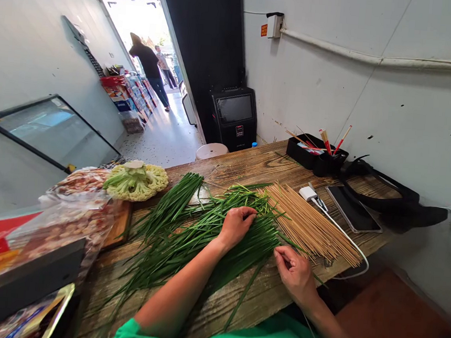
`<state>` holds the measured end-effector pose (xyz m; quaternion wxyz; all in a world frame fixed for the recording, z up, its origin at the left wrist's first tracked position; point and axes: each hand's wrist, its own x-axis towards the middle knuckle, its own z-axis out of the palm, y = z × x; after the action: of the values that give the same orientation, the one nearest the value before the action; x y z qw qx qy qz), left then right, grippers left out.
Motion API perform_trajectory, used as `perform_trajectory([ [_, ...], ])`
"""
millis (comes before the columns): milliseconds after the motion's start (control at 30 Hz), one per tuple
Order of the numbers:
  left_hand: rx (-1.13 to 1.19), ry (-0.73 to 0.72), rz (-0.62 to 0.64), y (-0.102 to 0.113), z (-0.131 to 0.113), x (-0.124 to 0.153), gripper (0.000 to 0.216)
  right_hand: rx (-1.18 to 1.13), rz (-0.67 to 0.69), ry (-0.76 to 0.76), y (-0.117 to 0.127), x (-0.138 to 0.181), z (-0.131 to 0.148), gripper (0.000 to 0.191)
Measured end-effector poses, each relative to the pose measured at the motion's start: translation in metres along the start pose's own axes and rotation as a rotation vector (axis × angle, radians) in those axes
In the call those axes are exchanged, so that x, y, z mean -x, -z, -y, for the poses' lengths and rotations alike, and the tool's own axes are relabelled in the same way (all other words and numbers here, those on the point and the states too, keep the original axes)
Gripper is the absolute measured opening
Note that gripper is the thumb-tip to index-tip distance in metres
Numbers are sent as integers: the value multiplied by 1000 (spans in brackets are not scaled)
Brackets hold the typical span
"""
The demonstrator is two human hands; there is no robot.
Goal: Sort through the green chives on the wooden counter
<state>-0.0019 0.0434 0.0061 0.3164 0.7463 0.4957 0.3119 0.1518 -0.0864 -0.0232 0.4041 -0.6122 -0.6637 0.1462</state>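
Long green chives point(187, 239) lie spread across the wooden table, their pale cut ends toward the right. My left hand point(237, 227) rests over them with its fingers curled in a pinch; what lies between the fingertips is hidden. At the table's front edge, my right hand point(296, 274) is closed beside the cut ends. A thin stick, which looks like a bamboo skewer point(308, 325), shows below that hand, in line with its pinched fingers. Many loose bamboo skewers point(311, 224) lie in a flat pile just beyond my right hand. A smaller chive bunch point(173, 204) sits farther left.
A cauliflower point(135, 181) and plastic food bags point(66, 223) crowd the left. On the right are a white charger with cable point(307, 193), a phone point(354, 209), a black strap-like object point(389, 191) and a black organizer point(306, 154). A person point(150, 65) stands near the doorway.
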Motion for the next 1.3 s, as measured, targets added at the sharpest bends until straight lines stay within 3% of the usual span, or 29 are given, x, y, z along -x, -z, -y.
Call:
perform_trajectory([
  [500,-64,-107,-36,-1,1,4,14,-34,-14,-17,-2,0,-1,20],
  [733,-120,-193,63,0,-1,9,18,-28,-15,-33,-2,0,-2,19],
  [867,-143,-244,228,18,-6,3,26,-19,-19,-58,-3,2,-3,20],
  [1000,-266,-110,149,51,-5,-6,35,-35,-25,-71,-4,4,-5,21],
  [1167,-417,-206,498,78,6,-7,34,-46,-21,-85,-4,4,-7,22],
  [1233,-484,-239,542,79,10,-7,29,-45,-16,-86,-4,4,-8,22],
  [1300,-520,-211,497,80,13,-9,22,-44,-17,-85,-5,4,-9,22],
])
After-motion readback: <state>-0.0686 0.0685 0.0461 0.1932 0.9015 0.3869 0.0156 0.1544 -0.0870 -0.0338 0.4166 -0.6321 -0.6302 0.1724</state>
